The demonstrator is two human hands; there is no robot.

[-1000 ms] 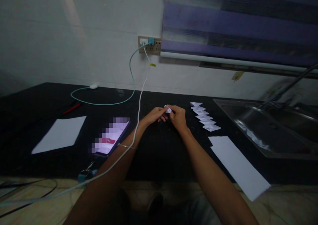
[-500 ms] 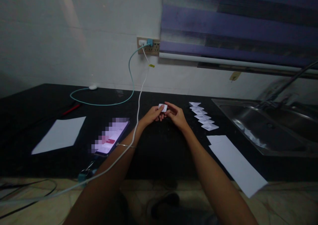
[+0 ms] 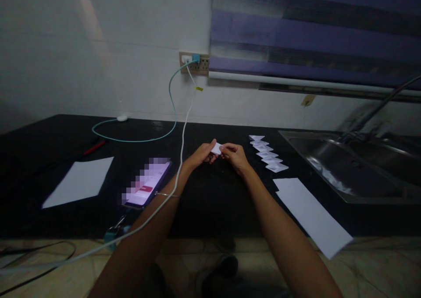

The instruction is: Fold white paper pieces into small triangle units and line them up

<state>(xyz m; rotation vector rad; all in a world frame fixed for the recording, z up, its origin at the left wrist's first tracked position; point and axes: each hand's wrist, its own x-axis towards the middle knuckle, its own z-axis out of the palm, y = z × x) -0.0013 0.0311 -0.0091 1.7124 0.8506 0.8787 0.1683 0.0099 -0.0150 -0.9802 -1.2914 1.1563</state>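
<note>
A small folded piece of white paper [image 3: 216, 148] is held between my two hands above the black countertop [image 3: 213, 193]. My left hand [image 3: 201, 153] pinches its left side, thumb on top. On its right side, the thumb and fingers of my right hand [image 3: 234, 155] close on the paper. To the right of my hands, several folded white paper pieces [image 3: 268, 154] lie in a slanted row. Nearer the front edge on that side are white paper sheets [image 3: 312, 214].
At left lie a white paper sheet [image 3: 80, 179], a lit phone [image 3: 148, 186] and a red pen-like object [image 3: 94, 147]. A white cable [image 3: 183, 149] crosses over my left forearm from the wall socket [image 3: 194, 64]. A metal sink [image 3: 345, 171] is set in at right.
My right fingers, which were partly extended beside the paper, have closed onto it. The paper now appears tilted and flatter between my hands. The camera view has shifted slightly.
</note>
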